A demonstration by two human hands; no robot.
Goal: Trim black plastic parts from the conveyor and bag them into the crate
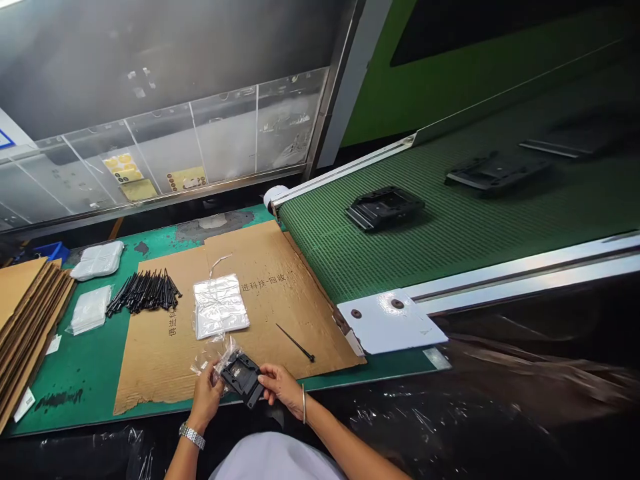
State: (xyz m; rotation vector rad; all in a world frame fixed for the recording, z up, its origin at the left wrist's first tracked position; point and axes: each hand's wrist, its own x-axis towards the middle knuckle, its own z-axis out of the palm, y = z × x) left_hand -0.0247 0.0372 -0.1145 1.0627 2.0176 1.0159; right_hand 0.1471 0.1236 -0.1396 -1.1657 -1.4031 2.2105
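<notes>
Both of my hands hold a flat black plastic part [241,379] just above the near edge of a cardboard sheet [280,280]. My left hand [206,393] grips its left side, with a crumpled clear plastic bag [215,358] caught against it. My right hand [280,388] holds the right edge with its fingers. Farther up the cardboard lies a stack of clear bags [221,306]. A thin black rod [295,342] rests to the right of my hands, not touching them.
A green mesh conveyor belt [400,247] carries several black parts at the right. On the green bench [93,360] lie a bundle of black rods [144,292], white bagged packs [97,261] and flattened cardboard sheets [30,313]. A transparent panel [165,153] stands behind.
</notes>
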